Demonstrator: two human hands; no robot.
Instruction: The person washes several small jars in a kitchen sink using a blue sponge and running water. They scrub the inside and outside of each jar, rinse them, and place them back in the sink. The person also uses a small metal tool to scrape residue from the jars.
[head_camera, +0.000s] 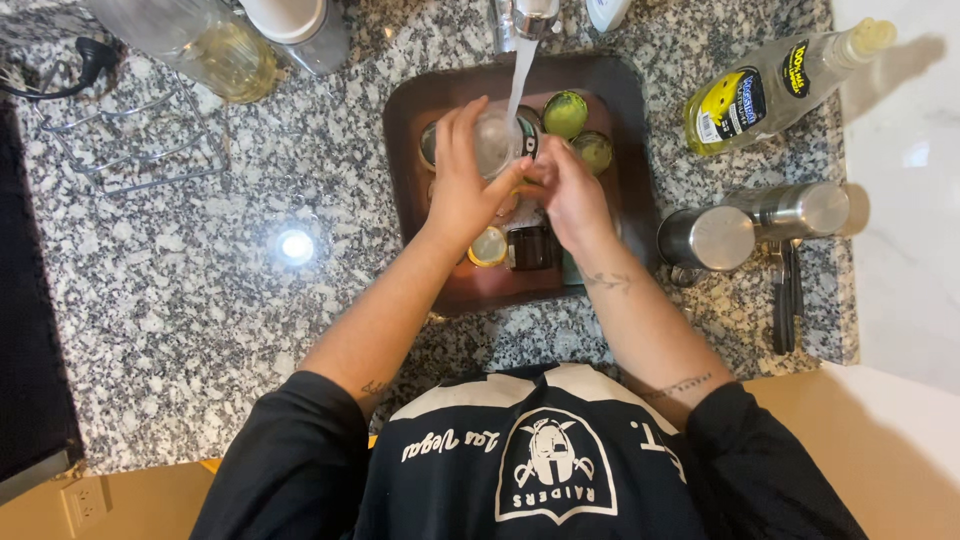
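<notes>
My left hand (460, 185) grips a clear glass (494, 142) over a dark brown sink (405, 150). Water from the faucet (527, 18) runs onto the glass. My right hand (572, 195) presses against the glass from the right, fingers curled at its rim. Below the hands in the basin lie a small dark jar (532, 248), a yellowish round lid (488, 247) and two green rounded items (566, 113); much of the basin is hidden by my hands.
A dish soap bottle (775, 85) with yellow liquid lies right of the sink. A steel tumbler (750, 228) lies on its side with utensils (785, 295) beside it. A wire rack (135, 140) and a clear bottle (205, 45) sit on the granite counter (200, 330) at left.
</notes>
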